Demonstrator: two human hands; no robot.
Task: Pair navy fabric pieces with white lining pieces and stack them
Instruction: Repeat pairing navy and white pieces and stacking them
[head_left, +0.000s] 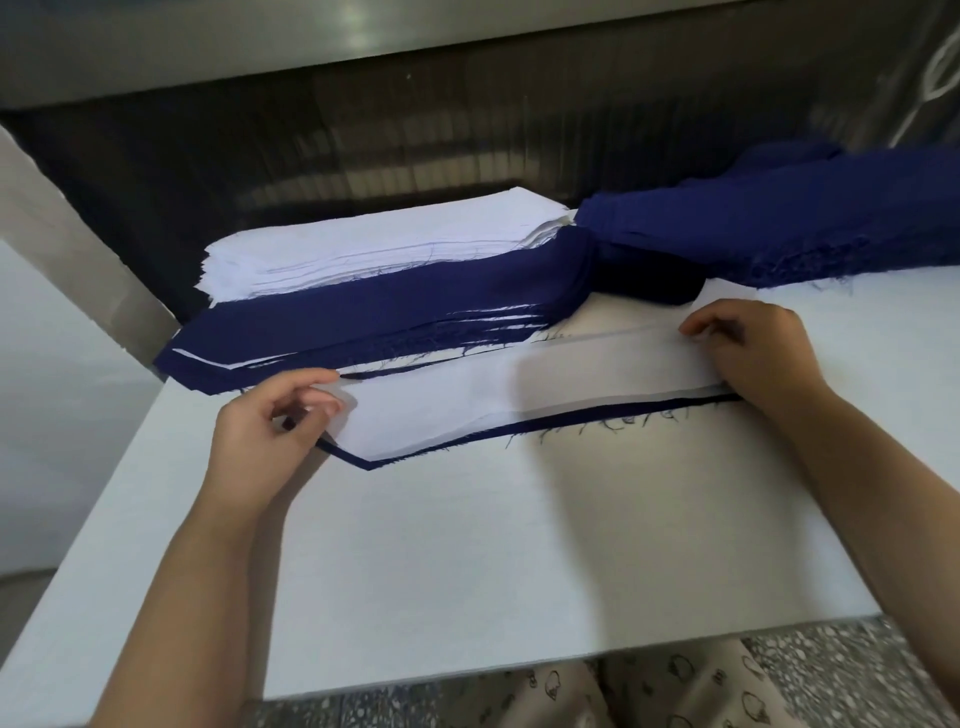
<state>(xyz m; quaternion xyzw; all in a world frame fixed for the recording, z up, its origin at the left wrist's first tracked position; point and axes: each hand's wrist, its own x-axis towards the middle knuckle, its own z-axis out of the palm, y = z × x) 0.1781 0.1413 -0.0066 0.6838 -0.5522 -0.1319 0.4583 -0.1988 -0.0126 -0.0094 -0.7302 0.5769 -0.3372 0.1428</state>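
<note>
A white lining piece (467, 400) lies on top of a navy fabric piece (447, 442) on the white table (467, 545); only a thin navy border shows along its near edge. My left hand (275, 431) pinches the left pointed end of the pair. My right hand (753, 348) has curled fingers holding the right end. Behind them lies a stack of paired navy pieces (389, 312), with a stack of white lining pieces (374, 244) beyond it. A heap of loose navy fabric (779, 218) sits at the back right.
A dark machine opening (311, 135) under a grey metal shelf (260, 47) runs along the back. The table's near edge (519, 660) is close to my lap, with speckled floor (857, 675) below on the right.
</note>
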